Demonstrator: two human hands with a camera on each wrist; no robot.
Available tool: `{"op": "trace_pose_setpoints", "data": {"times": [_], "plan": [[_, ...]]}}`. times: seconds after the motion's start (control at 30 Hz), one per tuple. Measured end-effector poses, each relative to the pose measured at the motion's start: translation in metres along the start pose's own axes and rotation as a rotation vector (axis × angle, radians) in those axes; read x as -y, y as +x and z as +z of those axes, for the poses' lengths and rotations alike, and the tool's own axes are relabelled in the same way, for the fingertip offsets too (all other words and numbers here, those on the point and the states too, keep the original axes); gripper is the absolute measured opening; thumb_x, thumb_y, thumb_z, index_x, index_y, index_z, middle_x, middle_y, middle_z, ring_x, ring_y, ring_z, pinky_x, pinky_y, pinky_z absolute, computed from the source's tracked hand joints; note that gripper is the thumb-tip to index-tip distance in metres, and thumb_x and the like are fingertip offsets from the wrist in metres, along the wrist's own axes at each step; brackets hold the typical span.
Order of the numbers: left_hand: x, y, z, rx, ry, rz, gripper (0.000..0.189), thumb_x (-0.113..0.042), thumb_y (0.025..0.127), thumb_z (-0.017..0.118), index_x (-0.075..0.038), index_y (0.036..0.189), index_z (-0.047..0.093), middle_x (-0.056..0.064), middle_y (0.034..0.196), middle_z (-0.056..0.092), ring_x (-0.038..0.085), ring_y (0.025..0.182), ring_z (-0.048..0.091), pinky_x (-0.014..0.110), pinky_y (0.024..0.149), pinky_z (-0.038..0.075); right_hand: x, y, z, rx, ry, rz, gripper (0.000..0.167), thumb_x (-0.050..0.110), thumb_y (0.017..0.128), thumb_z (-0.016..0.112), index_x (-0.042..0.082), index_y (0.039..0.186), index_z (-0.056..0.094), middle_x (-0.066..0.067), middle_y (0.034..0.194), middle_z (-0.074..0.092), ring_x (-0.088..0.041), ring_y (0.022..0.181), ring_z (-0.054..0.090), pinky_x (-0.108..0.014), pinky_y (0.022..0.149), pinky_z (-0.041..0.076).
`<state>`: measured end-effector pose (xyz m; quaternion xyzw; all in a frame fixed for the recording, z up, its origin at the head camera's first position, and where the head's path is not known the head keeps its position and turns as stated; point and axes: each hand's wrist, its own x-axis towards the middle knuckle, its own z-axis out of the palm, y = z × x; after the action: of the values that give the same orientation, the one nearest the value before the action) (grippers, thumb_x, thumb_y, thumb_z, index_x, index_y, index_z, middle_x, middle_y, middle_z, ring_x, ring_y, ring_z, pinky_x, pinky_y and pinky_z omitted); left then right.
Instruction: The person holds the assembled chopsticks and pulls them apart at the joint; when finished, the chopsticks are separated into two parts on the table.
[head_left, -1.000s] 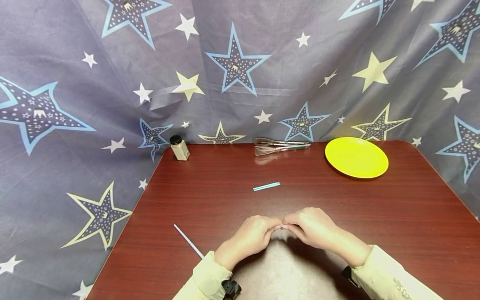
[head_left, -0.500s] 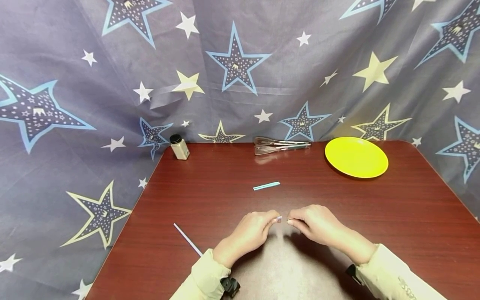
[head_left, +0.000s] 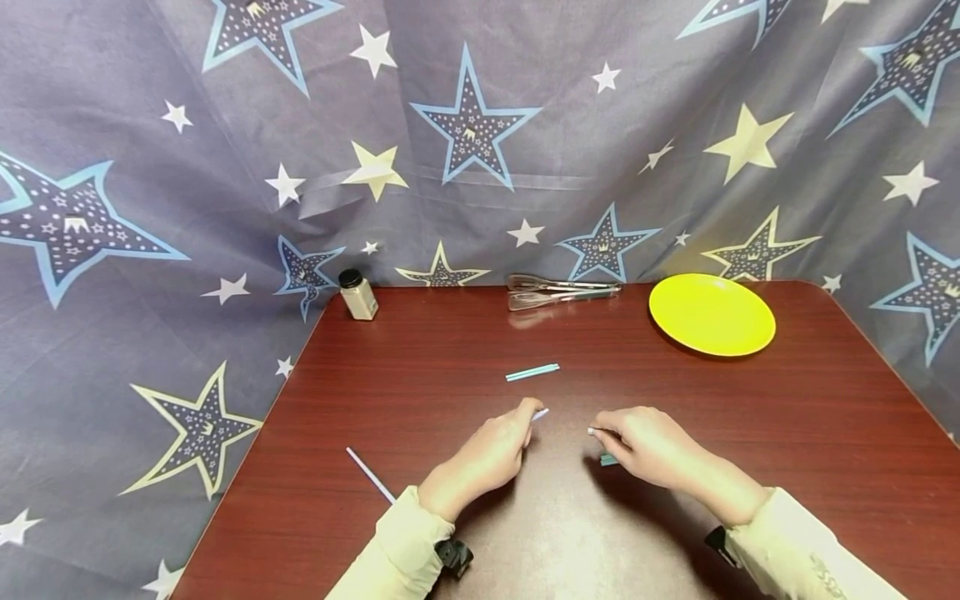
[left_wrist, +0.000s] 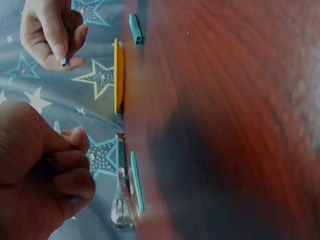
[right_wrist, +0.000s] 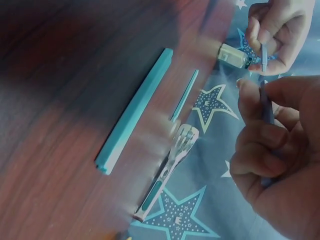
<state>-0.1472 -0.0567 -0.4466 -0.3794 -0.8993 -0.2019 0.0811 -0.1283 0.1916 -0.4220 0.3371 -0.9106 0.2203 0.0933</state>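
In the head view my left hand (head_left: 483,454) pinches a thin lavender stick (head_left: 541,413), its end poking past the fingertips. My right hand (head_left: 652,450) stands a little to the right, also pinching a slim stick (right_wrist: 267,105), darker-looking in the right wrist view; its pale end (head_left: 591,431) shows at the fingertips. A gap separates the two sticks. Under the right hand lies a long teal case (right_wrist: 135,115), mostly hidden from the head camera. Another lavender stick (head_left: 371,475) lies on the table by my left forearm, partly covered by the sleeve.
Beyond my hands lie light blue sticks (head_left: 532,372) side by side. Tongs (head_left: 562,293) with a teal handle rest at the back edge, between a black-lidded jar (head_left: 358,296) on the left and a yellow plate (head_left: 712,315) on the right. A starry cloth (head_left: 465,208) hangs behind.
My hands, together at the fingertips a second ago, have drawn apart. The left moved forward and left, the right a little rightward. Each stick's end and the teal case now show.
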Motion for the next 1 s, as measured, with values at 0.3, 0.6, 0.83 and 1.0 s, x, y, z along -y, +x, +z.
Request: {"op": "trace_pose_setpoints", "data": {"times": [0.3, 0.6, 0.83, 1.0], "plan": [[0.012, 0.002, 0.000, -0.026, -0.009, -0.011, 0.033, 0.017, 0.079, 0.058, -0.005, 0.102, 0.050, -0.003, 0.074, 0.055, 0.013, 0.063, 0.054, 0.026, 0.059, 0.047, -0.012, -0.007, 0.000, -0.040, -0.044, -0.002, 0.028, 0.011, 0.092, 0.067, 0.022, 0.075, 0.046, 0.019, 0.063, 0.027, 0.000, 0.054, 0.030, -0.021, 0.053, 0.031], [0.016, 0.009, -0.004, -0.014, 0.061, -0.160, 0.011, -0.016, 0.095, 0.062, -0.014, 0.086, 0.057, -0.012, 0.064, 0.058, 0.012, 0.058, 0.058, 0.033, 0.051, 0.046, -0.020, -0.013, -0.004, -0.013, -0.018, 0.029, 0.028, 0.011, 0.089, 0.069, 0.019, 0.076, 0.046, 0.018, 0.063, 0.028, -0.001, 0.055, 0.032, -0.021, 0.052, 0.030], [0.020, 0.013, -0.005, 0.011, 0.034, -0.143, 0.016, 0.006, 0.087, 0.060, -0.007, 0.096, 0.060, -0.005, 0.070, 0.060, 0.015, 0.063, 0.058, 0.032, 0.058, 0.049, -0.025, -0.015, -0.005, -0.034, -0.038, 0.034, 0.026, 0.005, 0.089, 0.068, 0.016, 0.078, 0.047, 0.016, 0.063, 0.030, -0.001, 0.054, 0.032, -0.020, 0.051, 0.031], [0.022, 0.015, -0.006, 0.067, 0.009, -0.092, 0.032, 0.014, 0.082, 0.059, -0.004, 0.108, 0.059, 0.002, 0.080, 0.063, 0.017, 0.072, 0.061, 0.034, 0.067, 0.051, -0.029, -0.017, -0.005, -0.001, -0.028, 0.039, 0.027, -0.002, 0.084, 0.065, 0.017, 0.076, 0.047, 0.015, 0.064, 0.032, -0.002, 0.056, 0.033, -0.022, 0.053, 0.032]]}}
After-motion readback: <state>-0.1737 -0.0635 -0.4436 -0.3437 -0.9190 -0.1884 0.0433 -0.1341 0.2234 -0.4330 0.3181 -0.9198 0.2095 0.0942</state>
